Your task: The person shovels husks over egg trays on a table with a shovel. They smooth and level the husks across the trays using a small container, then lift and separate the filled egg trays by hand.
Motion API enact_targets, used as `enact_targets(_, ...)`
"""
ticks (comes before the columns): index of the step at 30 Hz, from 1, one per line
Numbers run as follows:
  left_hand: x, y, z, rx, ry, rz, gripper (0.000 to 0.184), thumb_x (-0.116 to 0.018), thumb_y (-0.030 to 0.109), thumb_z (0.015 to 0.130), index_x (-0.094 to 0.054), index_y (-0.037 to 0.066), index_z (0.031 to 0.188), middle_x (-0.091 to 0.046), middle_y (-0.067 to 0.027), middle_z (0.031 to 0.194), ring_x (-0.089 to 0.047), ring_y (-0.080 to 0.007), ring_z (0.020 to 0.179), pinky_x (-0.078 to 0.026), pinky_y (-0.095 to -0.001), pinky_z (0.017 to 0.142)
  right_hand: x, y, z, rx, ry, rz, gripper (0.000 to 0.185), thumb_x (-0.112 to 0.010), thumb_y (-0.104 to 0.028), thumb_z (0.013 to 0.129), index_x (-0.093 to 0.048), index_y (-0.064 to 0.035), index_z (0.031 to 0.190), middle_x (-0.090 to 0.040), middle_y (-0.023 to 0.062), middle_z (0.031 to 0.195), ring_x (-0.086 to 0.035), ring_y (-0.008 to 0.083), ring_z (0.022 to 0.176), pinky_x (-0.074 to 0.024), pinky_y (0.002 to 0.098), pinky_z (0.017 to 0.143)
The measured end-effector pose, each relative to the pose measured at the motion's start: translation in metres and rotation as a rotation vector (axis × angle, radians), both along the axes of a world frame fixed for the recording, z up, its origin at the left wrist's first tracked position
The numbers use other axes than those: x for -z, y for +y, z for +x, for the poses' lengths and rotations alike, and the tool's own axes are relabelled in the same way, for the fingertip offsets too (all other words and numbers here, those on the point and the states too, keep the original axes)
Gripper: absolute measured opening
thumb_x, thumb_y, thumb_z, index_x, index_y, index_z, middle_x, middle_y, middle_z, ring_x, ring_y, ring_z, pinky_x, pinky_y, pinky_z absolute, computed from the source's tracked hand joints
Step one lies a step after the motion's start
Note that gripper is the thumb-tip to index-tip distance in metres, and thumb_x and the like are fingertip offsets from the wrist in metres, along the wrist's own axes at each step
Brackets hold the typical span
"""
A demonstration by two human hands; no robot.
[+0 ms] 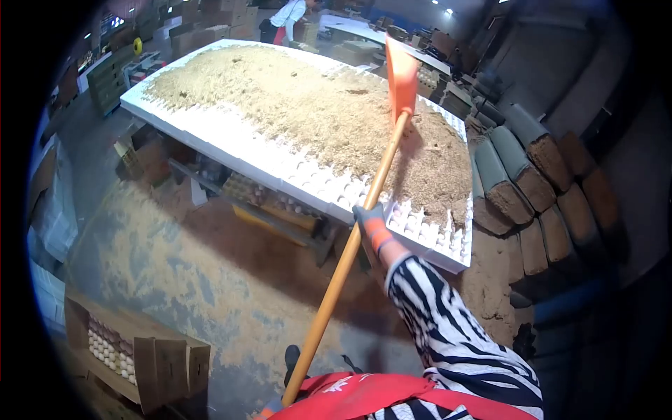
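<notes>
A shovel with an orange blade (402,77) and a long wooden handle (334,297) slants up across the view. My right hand (369,215), in a dark glove with an orange cuff, is wrapped round the middle of the handle. At the bottom edge, a sliver of my left hand (269,409) shows at the handle's lower end; its fingers are mostly out of view. The blade is raised over a heap of tan, sawdust-like material (315,105). This heap covers much of a long white table-like surface (210,133), whose near right part has rows of egg-shaped white pieces (420,227).
Packed sacks or bales (504,182) are stacked at the right. An open cardboard box (161,371) with rows of eggs (110,350) stands at lower left. Loose tan material lies on the floor (168,273). Another person (288,19) stands beyond the table.
</notes>
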State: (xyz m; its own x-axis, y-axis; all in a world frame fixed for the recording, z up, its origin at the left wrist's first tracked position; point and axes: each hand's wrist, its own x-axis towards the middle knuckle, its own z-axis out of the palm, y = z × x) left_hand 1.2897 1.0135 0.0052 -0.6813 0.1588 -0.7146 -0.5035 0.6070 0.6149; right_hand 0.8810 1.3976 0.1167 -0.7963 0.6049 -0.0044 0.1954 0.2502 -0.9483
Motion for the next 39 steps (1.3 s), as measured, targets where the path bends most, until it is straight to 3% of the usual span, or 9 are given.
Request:
enact_targets(1,-0.006,0.002,-0.008,0.017,0.011,0.001,0.048,-0.072,0.037,0.071,-0.062,0.005,0.105,-0.064,-0.0219,0.092,-0.065,-0.0251,0.084,-0.050,-0.0364,0.069,0.006,0.009,-0.007,0.125,0.141,0.440,0.022,-0.068,-0.013,0.074,-0.051,0.0008,0.080,-0.057,0.0116,0.067,-0.058,0.0203,0.051,-0.0478,0.0346,0.041)
enact_targets(3,-0.013,0.006,-0.026,0.041,0.046,0.018,0.042,-0.071,0.035,0.071,-0.064,0.006,0.102,-0.065,-0.0214,0.088,-0.066,-0.0252,0.081,-0.050,-0.0361,0.068,-0.048,0.009,-0.030,-0.082,0.179,-0.205,0.022,-0.068,-0.013,0.075,-0.050,0.0002,0.071,-0.051,0.0082,0.053,-0.052,0.0202,0.039,-0.0462,0.0332,0.038)
enact_targets(8,0.002,0.007,-0.050,-0.124,0.238,0.285,0.034,-0.070,0.028,0.070,-0.066,0.004,0.094,-0.067,-0.0176,0.081,-0.066,-0.0250,0.073,-0.050,-0.0368,0.064,-0.115,-0.030,-0.039,-0.109,0.194,-0.384,0.035,-0.066,-0.010,0.077,-0.037,-0.0068,0.094,-0.049,0.0069,0.062,-0.053,0.0191,0.044,-0.0480,0.0336,0.037)
enact_targets(14,-0.029,-0.002,-0.029,0.006,0.112,0.227,0.037,-0.077,0.025,0.069,-0.065,0.000,0.094,-0.066,-0.0116,0.077,-0.062,-0.0178,0.069,-0.050,-0.0337,0.065,-0.021,-0.052,-0.101,-0.254,0.027,-0.382,0.027,-0.066,-0.007,0.076,-0.044,-0.0017,0.090,-0.051,0.0083,0.061,-0.053,0.0213,0.045,-0.0474,0.0363,0.038)
enact_targets(18,-0.041,-0.016,-0.036,-0.141,0.038,0.125,0.043,-0.076,0.036,0.066,-0.066,0.000,0.088,-0.066,-0.0179,0.076,-0.066,-0.0265,0.071,-0.051,-0.0369,0.064,-0.079,-0.092,-0.077,-0.305,0.131,-0.434,0.037,-0.070,-0.007,0.074,-0.040,-0.0019,0.094,-0.053,0.0082,0.062,-0.054,0.0197,0.042,-0.0458,0.0331,0.036)
enact_targets(23,0.011,-0.028,-0.032,0.056,0.017,-0.040,0.057,-0.075,0.048,0.064,-0.066,0.001,0.095,-0.066,-0.0225,0.085,-0.066,-0.0341,0.082,-0.052,-0.0391,0.069,-0.135,-0.063,0.000,-0.199,0.215,-0.313,0.037,-0.073,-0.013,0.075,-0.043,-0.0042,0.095,-0.053,0.0077,0.067,-0.055,0.0201,0.048,-0.0510,0.0351,0.042)
enact_targets(27,-0.032,-0.018,-0.041,0.227,-0.031,-0.073,0.055,-0.074,0.049,0.063,-0.066,0.012,0.103,-0.067,-0.0183,0.093,-0.064,-0.0327,0.092,-0.049,-0.0391,0.079,-0.158,-0.007,0.109,-0.093,0.243,-0.373,0.034,-0.072,-0.013,0.075,-0.045,-0.0046,0.093,-0.051,0.0061,0.069,-0.056,0.0203,0.052,-0.0532,0.0338,0.047)
enact_targets(32,0.022,-0.015,-0.014,0.384,-0.182,-0.142,0.050,-0.072,0.046,0.064,-0.066,0.015,0.102,-0.067,-0.0159,0.092,-0.063,-0.0325,0.090,-0.048,-0.0391,0.079,-0.127,0.066,0.259,0.017,0.311,-0.697,0.021,-0.070,-0.011,0.078,-0.052,-0.0023,0.084,-0.054,0.0083,0.065,-0.059,0.0226,0.053,-0.0538,0.0356,0.052)
enact_targets(39,-0.067,0.006,0.039,0.706,0.101,-0.396,0.038,-0.069,0.037,0.069,-0.065,0.015,0.100,-0.066,-0.0159,0.090,-0.063,-0.0319,0.083,-0.049,-0.0406,0.071,0.003,0.139,0.432,0.371,0.196,-1.101,0.022,-0.066,-0.025,0.082,-0.056,-0.0060,0.083,-0.056,0.0075,0.065,-0.061,0.0238,0.060,-0.0537,0.0373,0.064)
